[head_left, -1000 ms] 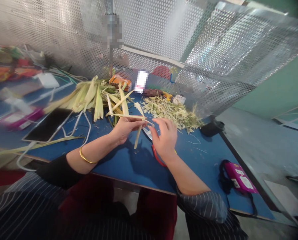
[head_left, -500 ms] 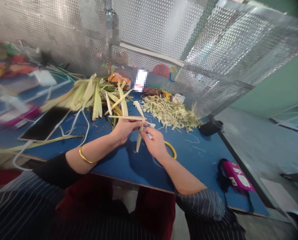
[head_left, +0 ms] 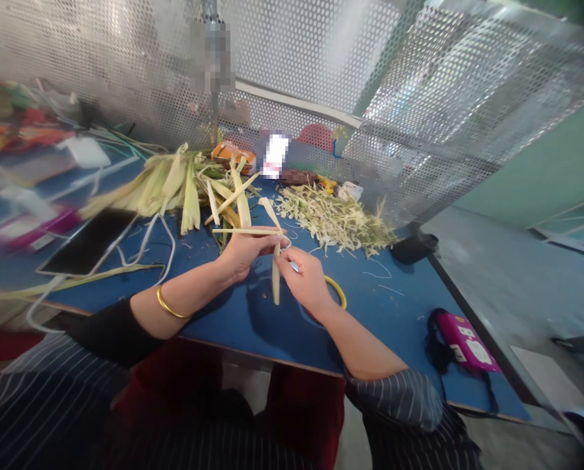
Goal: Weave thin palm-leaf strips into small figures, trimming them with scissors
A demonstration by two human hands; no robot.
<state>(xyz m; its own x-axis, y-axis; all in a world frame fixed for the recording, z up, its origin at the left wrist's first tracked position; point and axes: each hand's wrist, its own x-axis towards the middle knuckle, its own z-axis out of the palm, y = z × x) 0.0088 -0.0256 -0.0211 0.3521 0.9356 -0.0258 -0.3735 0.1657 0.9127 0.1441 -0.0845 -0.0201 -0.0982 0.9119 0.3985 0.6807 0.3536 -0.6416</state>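
Leaf strip [head_left: 275,282] hanging upright, left hand [head_left: 241,252] and right hand [head_left: 307,282] grips pinching its top

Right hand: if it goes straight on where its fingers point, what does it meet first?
The right hand points up-left at the pale leaf strip it pinches; directly behind comes probably the left hand, though depth is unclear.

Bright, even daylight; the mesh [head_left: 419,98] glares at upper right (almost white). The left hand [head_left: 245,251] throws a soft shadow on the table [head_left: 394,307]. Left edge blurs; the strip [head_left: 275,282] is sharp.
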